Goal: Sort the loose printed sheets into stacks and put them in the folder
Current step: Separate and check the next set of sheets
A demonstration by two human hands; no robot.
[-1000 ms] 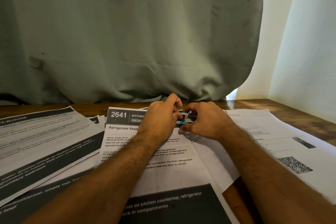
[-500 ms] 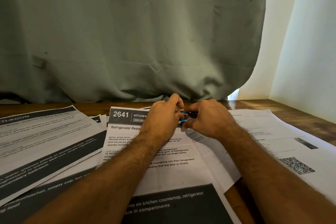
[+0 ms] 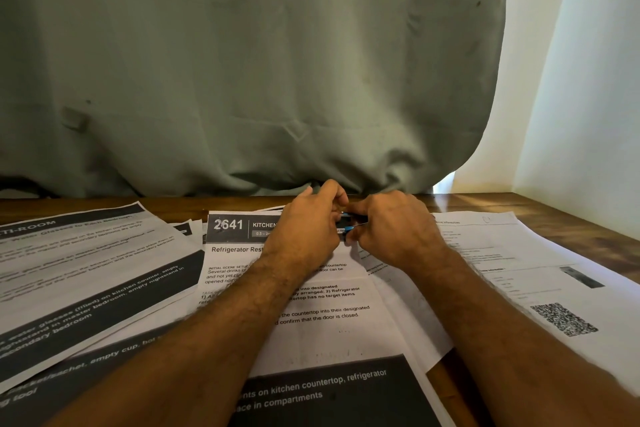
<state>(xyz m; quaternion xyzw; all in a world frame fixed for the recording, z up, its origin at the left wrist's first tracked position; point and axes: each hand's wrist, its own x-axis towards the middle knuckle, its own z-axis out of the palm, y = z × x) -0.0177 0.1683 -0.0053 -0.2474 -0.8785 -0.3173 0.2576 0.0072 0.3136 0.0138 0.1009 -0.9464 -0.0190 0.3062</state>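
Note:
Both my hands meet at the top edge of a printed sheet headed "2641 Kitchen" (image 3: 239,253) in the middle of the wooden table (image 3: 561,218). My left hand (image 3: 308,225) and my right hand (image 3: 391,229) pinch a small blue and black clip (image 3: 347,221) between their fingertips, right at the sheet's upper edge. Most of the clip is hidden by my fingers. More printed sheets lie fanned out at the left (image 3: 86,274) and a sheet with a QR code (image 3: 540,288) lies at the right. No folder is in view.
A grey-green curtain (image 3: 242,62) hangs behind the table's far edge. A pale wall (image 3: 588,80) stands at the right. Bare wood shows along the back edge and at the right corner.
The view has shifted slightly. My hands stay together over the clip at the same spot, the fingers drawn a little closer around it.

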